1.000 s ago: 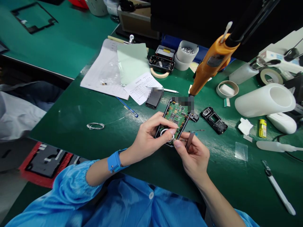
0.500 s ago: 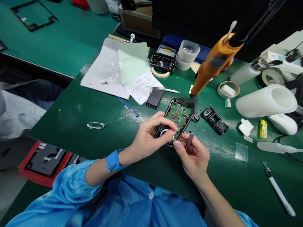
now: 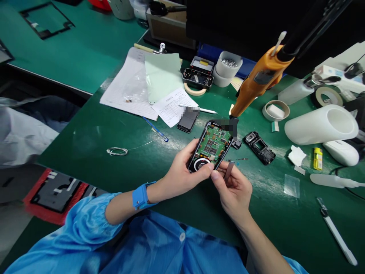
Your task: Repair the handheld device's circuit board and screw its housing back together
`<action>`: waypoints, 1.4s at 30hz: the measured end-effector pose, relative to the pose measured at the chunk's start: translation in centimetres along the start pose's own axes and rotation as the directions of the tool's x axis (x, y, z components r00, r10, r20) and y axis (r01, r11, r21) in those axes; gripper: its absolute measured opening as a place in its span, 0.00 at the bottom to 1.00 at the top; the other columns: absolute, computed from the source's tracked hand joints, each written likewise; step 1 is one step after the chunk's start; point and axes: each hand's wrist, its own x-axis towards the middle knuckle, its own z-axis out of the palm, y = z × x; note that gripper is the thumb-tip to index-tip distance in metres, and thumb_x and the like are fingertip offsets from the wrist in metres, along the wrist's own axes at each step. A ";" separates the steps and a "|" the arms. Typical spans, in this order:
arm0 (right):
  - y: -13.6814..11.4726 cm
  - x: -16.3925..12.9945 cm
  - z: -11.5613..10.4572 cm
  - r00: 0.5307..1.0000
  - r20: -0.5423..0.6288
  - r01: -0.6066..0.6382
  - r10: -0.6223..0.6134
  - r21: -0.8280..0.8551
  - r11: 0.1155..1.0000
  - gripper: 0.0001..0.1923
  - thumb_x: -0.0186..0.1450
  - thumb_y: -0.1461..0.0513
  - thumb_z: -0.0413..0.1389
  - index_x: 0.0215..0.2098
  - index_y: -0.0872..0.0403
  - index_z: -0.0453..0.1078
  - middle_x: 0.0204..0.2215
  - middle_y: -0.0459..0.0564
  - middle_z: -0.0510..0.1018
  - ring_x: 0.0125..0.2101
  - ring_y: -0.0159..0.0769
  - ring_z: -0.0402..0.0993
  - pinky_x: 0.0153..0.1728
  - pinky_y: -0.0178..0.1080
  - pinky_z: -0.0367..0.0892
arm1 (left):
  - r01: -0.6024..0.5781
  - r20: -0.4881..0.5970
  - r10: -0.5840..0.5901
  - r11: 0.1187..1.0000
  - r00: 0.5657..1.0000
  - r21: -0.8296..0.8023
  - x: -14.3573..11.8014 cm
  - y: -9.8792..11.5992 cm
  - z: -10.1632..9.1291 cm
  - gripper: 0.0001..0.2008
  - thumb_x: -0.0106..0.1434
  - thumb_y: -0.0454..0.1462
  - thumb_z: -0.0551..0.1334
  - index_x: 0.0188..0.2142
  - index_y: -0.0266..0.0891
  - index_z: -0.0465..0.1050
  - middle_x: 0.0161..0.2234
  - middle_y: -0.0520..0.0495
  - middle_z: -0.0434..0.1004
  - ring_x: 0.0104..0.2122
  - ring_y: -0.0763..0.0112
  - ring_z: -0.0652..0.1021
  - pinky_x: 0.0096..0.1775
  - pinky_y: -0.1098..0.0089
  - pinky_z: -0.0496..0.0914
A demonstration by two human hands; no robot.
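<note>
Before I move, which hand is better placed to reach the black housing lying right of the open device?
Probably your right hand: it's nearer the black housing, though it holds a dark strip. Your left hand is farther off, holding the open device.

The worktop [image 3: 85,156] is smooth and glossy, the open device [image 3: 214,144] at centre plastic-edged, the lower-left sleeve [image 3: 82,222] satiny cloth.

soft glare on the green tabletop [image 3: 265,186], pixelated patches mid-frame
</note>
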 end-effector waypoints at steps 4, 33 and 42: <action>-0.1 0.1 0.1 1.000 0.015 -0.003 0.002 0.012 1.000 0.13 0.73 0.50 0.67 0.41 0.51 0.82 0.25 0.43 0.75 0.21 0.27 0.60 0.21 0.31 0.61 | 0.022 0.004 -0.021 0.999 1.000 -0.045 -0.1 0.2 0.2 0.12 0.71 0.39 0.69 0.51 0.38 0.77 0.46 0.43 0.90 0.46 0.61 0.89 0.48 0.69 0.83; 0.0 0.1 0.0 1.000 0.001 -0.018 0.018 -0.002 1.000 0.12 0.71 0.52 0.68 0.43 0.51 0.84 0.24 0.43 0.76 0.20 0.27 0.60 0.21 0.33 0.63 | 0.065 -0.051 -0.064 0.998 0.997 0.012 0.1 -0.1 0.4 0.16 0.71 0.46 0.71 0.51 0.38 0.80 0.46 0.43 0.91 0.45 0.61 0.88 0.47 0.68 0.83; -0.2 0.1 -0.1 1.000 -0.002 -0.028 0.028 0.002 1.000 0.15 0.70 0.50 0.69 0.45 0.52 0.85 0.26 0.45 0.80 0.20 0.27 0.63 0.21 0.32 0.65 | 0.078 -0.030 -0.080 0.996 0.996 -0.050 0.2 -0.1 0.3 0.14 0.69 0.41 0.72 0.51 0.37 0.80 0.45 0.44 0.91 0.45 0.61 0.89 0.47 0.69 0.83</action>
